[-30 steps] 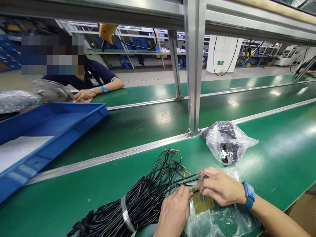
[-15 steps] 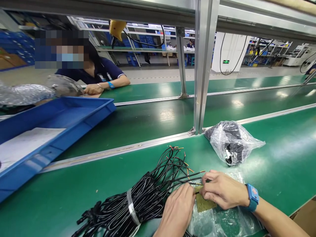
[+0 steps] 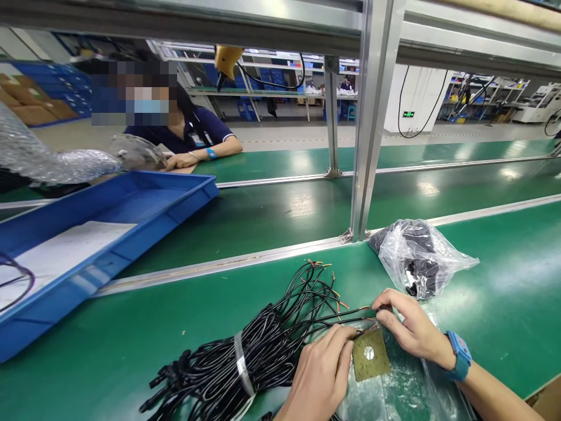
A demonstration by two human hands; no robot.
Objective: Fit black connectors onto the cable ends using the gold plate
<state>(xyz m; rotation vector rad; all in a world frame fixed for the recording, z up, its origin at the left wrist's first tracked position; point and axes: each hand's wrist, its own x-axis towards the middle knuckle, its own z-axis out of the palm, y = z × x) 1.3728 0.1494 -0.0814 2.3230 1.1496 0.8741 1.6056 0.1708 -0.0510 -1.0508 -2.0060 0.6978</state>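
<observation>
A bundle of black wires point(image 3: 245, 362), bound with a clear band, lies on the green bench with stripped copper ends fanned out toward the rail. My left hand point(image 3: 319, 377) pinches one black wire at the corner of a small yellowish square board point(image 3: 371, 355). My right hand point(image 3: 409, 330), with a blue wrist strap, pinches the end of that wire above the board. The board rests on a clear plastic bag point(image 3: 394, 394) at the bench's near edge.
A clear bag of black parts point(image 3: 418, 257) lies right of an upright aluminium post point(image 3: 366, 146). A blue tray point(image 3: 100, 234) with a white sheet sits at left on the belt. Across the belt a co-worker point(image 3: 193, 137) in dark blue leans on the far bench.
My right hand has drawn back to the right and uncovered the board, which now lies fully in sight. The view has shifted leftward, so everything sits further right.
</observation>
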